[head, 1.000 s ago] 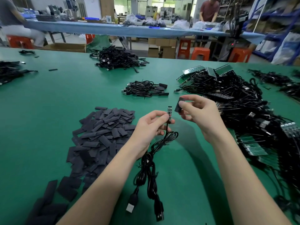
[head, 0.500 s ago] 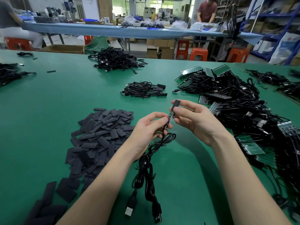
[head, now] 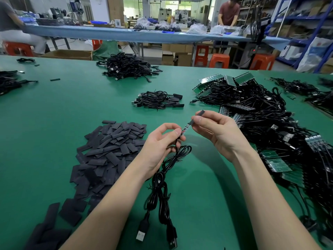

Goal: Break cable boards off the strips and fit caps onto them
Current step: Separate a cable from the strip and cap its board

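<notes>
My left hand (head: pixel 160 141) pinches a small cable board (head: pixel 184 129) by its lower end, and the board's black cable (head: pixel 162 186) hangs down to the green table (head: pixel 54 109). My right hand (head: pixel 214 130) pinches a black cap (head: pixel 197 117) between thumb and fingers. The cap's open end sits over the tip of the board. A heap of flat black caps (head: pixel 108 150) lies left of my left forearm. Green board strips with cables (head: pixel 270 127) are piled at the right.
A small bundle of capped cables (head: pixel 158 101) lies in the middle of the table, with a bigger heap of cables (head: pixel 128 67) behind it. More cables lie at the far left and far right edges. Two people work at a long bench behind.
My right hand brought the cap from beside the board down onto its tip. The board has tilted to the right. My left hand stayed in place.
</notes>
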Motion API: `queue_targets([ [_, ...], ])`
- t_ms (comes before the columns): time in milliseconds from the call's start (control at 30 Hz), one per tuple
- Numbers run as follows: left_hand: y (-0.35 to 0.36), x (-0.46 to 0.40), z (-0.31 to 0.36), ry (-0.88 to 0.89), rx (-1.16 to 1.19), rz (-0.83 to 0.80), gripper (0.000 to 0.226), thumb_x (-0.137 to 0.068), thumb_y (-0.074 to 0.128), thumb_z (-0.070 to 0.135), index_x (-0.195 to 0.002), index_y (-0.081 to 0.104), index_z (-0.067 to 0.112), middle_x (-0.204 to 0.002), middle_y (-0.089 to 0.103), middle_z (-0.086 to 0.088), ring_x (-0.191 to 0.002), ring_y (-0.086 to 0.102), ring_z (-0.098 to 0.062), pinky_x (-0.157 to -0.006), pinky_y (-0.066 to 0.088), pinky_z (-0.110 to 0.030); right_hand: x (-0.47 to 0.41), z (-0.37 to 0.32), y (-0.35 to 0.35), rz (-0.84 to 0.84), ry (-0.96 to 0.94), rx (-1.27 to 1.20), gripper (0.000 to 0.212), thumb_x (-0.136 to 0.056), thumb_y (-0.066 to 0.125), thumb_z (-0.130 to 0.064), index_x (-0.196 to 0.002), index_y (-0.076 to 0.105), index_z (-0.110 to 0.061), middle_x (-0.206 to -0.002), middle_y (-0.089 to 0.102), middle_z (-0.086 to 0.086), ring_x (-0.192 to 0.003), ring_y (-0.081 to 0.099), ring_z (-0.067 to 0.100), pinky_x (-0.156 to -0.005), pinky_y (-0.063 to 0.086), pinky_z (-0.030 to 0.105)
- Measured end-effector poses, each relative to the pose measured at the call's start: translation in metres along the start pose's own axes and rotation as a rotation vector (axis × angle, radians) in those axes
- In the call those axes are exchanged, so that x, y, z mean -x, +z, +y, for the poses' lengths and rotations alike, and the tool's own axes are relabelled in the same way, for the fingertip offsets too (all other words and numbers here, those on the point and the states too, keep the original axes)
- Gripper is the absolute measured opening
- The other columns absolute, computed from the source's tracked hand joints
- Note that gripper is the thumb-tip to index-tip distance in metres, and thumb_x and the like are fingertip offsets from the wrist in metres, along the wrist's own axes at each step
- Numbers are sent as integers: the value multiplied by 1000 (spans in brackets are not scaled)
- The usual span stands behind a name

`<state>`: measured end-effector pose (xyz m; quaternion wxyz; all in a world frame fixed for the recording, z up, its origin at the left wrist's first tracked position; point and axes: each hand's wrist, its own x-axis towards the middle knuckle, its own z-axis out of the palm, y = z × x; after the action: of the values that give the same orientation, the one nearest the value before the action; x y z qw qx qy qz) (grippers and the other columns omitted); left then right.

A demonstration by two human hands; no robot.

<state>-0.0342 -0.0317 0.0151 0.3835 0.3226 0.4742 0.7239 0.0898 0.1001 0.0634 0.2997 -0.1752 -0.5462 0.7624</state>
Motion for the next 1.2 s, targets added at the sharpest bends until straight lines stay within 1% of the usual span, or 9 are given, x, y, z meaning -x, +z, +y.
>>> queue_targets([
  [267, 0, 0, -1, 6, 3, -26, 17, -85, 67, 25, -98, 59, 17, -80, 69, -1, -65, 54, -9, -60, 42, -17, 0, 2, 3, 2, -39, 26, 19, -67, 81, -9, -84, 75, -6, -80, 75, 11, -73, 71, 16, -75, 58, 24],
  [367, -1, 0, 0, 3, 16, -38, 18, -84, 67, 26, -98, 59, 18, -81, 69, 0, -65, 54, -9, -60, 42, -16, -1, 3, 3, 5, -24, 29, 22, -68, 80, -9, -88, 74, -5, -80, 75, 10, -72, 70, 15, -74, 58, 23],
  [467, -2, 1, 0, -5, 28, -63, 19, -83, 67, 27, -98, 58, 18, -82, 69, 0, -65, 54, -8, -60, 43, -15, 0, 2, 1, -22, 36, 13, 27, -69, 79, -10, -94, 73, -4, -83, 75, 8, -74, 70, 14, -74, 57, 21],
  [633, -1, 1, 0, -4, 38, -89, 17, -85, 66, 24, -97, 58, 16, -80, 69, -1, -63, 54, -7, -60, 45, -15, 1, -4, -3, -63, 152, -16, 12, -66, 79, -11, -77, 81, -10, -85, 76, 7, -75, 72, 12, -72, 57, 17],
  [767, -3, 2, 0, -15, 15, -124, 13, -91, 69, 20, -97, 58, 16, -80, 68, -1, -63, 54, -8, -61, 45, -15, 2, -7, -6, -66, 262, -22, 11, -66, 77, -10, -76, 82, -11, -86, 77, 7, -76, 74, 11, -68, 57, 15],
  [867, -3, 3, 1, -35, -2, -138, 11, -88, 66, 21, -95, 59, 16, -79, 69, -2, -63, 53, -8, -61, 45, -15, 4, -9, -11, -89, 305, 9, 13, -67, 77, -11, -78, 82, -13, -87, 77, 6, -77, 75, 11, -64, 57, 14],
  [967, -3, 4, 3, -40, 7, -141, 16, -87, 72, 23, -95, 59, 17, -79, 70, -2, -63, 53, -7, -62, 45, -14, 6, -11, -14, -126, 299, 32, 14, -67, 76, -11, -78, 82, -16, -87, 77, 4, -77, 75, 11, -61, 55, 13],
  [1100, -2, 5, 3, -39, 44, -143, 14, -85, 66, 21, -95, 57, 16, -78, 69, -2, -63, 52, -7, -62, 45, -14, 8, -12, -14, -241, 249, 82, 18, -68, 75, -7, -78, 79, -21, -93, 77, 4, -80, 75, 14, -63, 56, 15],
  [1200, -2, 5, 3, -43, 57, -142, 14, -86, 65, 19, -95, 57, 14, -78, 67, -2, -65, 52, -8, -63, 45, -15, 9, -7, -8, -296, 195, 197, 20, -68, 78, -7, -85, 75, -17, -92, 75, 12, -77, 73, 18, -70, 58, 21],
])
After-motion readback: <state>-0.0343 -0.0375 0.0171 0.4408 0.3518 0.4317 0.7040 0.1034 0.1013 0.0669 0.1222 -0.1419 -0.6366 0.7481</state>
